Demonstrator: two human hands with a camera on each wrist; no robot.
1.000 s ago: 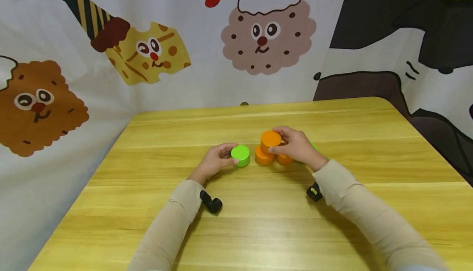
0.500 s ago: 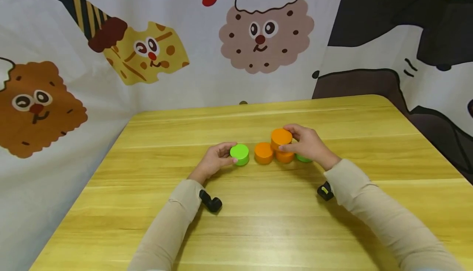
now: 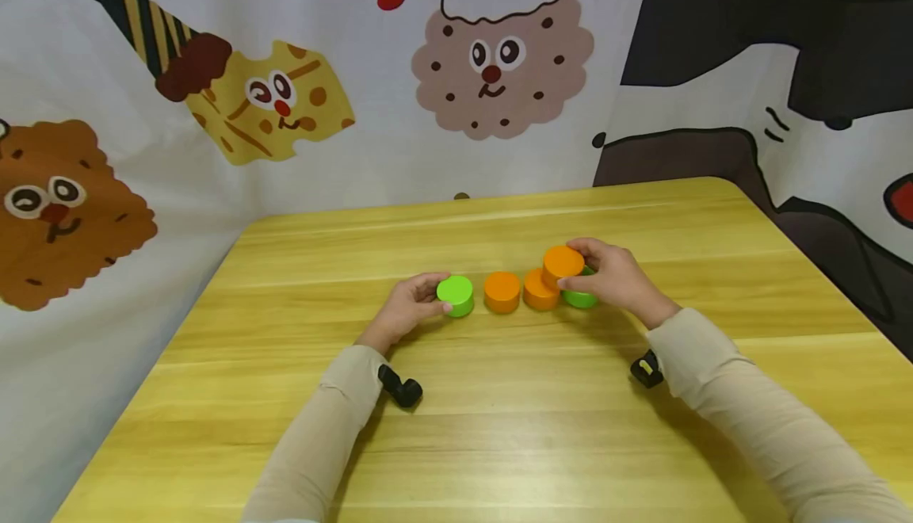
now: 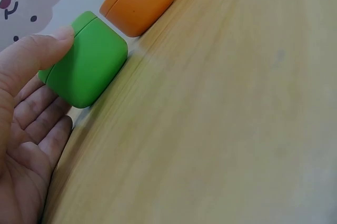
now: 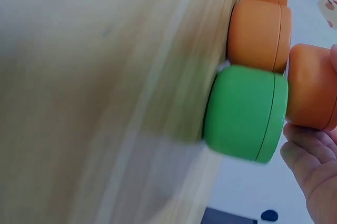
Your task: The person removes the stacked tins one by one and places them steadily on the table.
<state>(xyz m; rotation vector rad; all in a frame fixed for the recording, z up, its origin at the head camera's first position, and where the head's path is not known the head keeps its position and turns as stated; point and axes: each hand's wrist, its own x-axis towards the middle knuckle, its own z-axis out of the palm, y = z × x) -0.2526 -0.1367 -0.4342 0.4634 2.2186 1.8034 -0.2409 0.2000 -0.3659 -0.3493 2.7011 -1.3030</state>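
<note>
In the head view a row of small round containers, each with a lid seam near its top, stands on the table (image 3: 492, 396). My left hand (image 3: 405, 309) holds the light green container (image 4: 92, 63) at the row's left end, thumb on its near side. To its right stand an orange container (image 3: 502, 292) and a second orange container (image 5: 258, 34). A green container (image 5: 245, 113) ends the row on the right. My right hand (image 3: 616, 279) pinches a third orange container (image 3: 563, 265) above the row, over where the second orange and the right green container meet.
A white cloth (image 3: 399, 166) printed with cartoon snacks hangs behind the table and along its left side. Black wrist cameras sit under both sleeves, one by the left cuff (image 3: 401, 388) and one by the right cuff (image 3: 647, 368).
My right hand has carried its orange container rightward along the top of the row, from above the first orange one to the right end. The left hand keeps its hold on the green one.
</note>
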